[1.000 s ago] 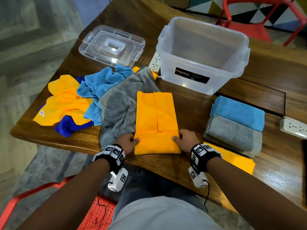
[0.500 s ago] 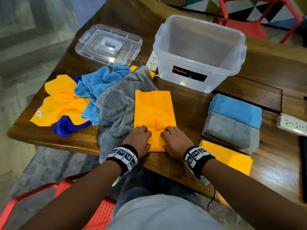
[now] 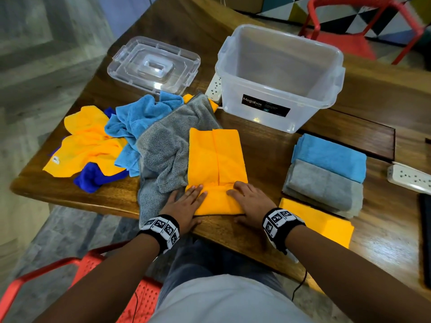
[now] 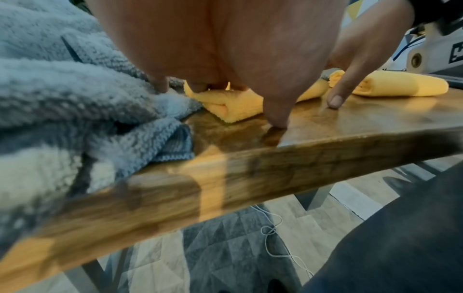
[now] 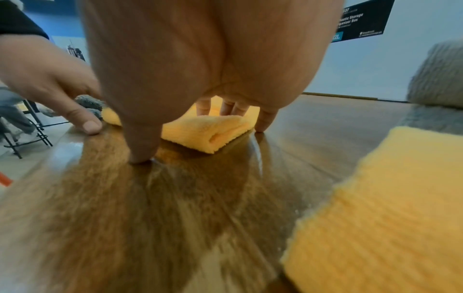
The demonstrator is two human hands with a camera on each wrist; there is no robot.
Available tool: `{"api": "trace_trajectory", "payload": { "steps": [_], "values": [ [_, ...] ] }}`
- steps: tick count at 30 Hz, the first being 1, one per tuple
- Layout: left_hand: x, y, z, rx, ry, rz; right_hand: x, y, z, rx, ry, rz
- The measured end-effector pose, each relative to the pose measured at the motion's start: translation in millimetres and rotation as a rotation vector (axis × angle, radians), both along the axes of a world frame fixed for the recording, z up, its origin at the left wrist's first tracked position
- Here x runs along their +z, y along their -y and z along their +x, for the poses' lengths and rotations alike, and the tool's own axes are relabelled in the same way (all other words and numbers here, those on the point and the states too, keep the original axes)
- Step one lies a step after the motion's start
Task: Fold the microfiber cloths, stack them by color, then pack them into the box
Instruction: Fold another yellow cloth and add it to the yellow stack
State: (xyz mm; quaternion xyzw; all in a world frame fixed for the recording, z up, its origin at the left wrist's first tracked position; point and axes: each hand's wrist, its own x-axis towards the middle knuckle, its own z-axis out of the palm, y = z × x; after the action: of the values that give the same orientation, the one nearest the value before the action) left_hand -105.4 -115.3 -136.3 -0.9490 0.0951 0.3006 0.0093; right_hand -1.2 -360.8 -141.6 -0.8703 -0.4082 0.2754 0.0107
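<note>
Orange cloth (image 3: 215,169): on the table (image 3: 261,159), just in front of the box (image 3: 279,75); near end folded over.
Left hand (image 3: 186,203): fingers flat, pressing the fold's left side.
Right hand (image 3: 251,201): fingers flat, pressing its right side.
Gray cloth (image 3: 168,157): rumpled, touching the orange cloth's left edge.
Folded stack (image 3: 326,173): right of the orange cloth, blue beside gray.
Lid (image 3: 154,66): left of the box.
</note>
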Motion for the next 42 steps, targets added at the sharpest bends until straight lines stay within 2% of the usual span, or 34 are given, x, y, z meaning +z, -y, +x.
{"api": "trace_trajectory", "payload": {
  "steps": [5, 8, 15, 19, 23, 26, 30, 35, 42],
  "values": [
    [12.2, -0.2, 3.0, -0.08, 0.054, 0.043, 13.5, -0.5, 5.1, 0.016, -0.016, 0.032],
    [11.6, -2.5, 0.1, -0.051, 0.076, -0.018, 16.1, 0.8, 3.4, -0.031, -0.026, 0.057],
    [17.6, -9.2, 3.1, 0.334, 0.043, -0.442, 20.4, 15.8, -0.3, -0.172, -0.14, 0.107],
    [19.1, -13.0, 7.7, 0.432, -0.043, -0.502, 27.1, 21.2, 6.9, -0.311, -0.301, 0.113],
    [13.1, -17.7, 11.4, 0.593, -0.039, -0.592, 30.2, 20.1, 17.5, -0.516, -0.447, 0.14],
    [14.1, -16.0, 18.5, 0.667, -0.012, -0.61, 28.5, 18.0, 24.4, -0.617, -0.466, 0.187],
    [14.9, -13.1, 32.3, 0.738, 0.025, -0.628, 22.0, 15.3, 28.5, -0.628, -0.409, 0.134],
    [15.5, -17.5, 40.2, 0.709, -0.063, -0.656, 17.5, 9.9, 29.3, -0.683, -0.357, 0.103],
    [7.4, -21.2, 46.4, 0.656, 0.005, -0.569, 19.8, 7.8, 29.7, -0.667, -0.411, 0.082]
  ]
}}
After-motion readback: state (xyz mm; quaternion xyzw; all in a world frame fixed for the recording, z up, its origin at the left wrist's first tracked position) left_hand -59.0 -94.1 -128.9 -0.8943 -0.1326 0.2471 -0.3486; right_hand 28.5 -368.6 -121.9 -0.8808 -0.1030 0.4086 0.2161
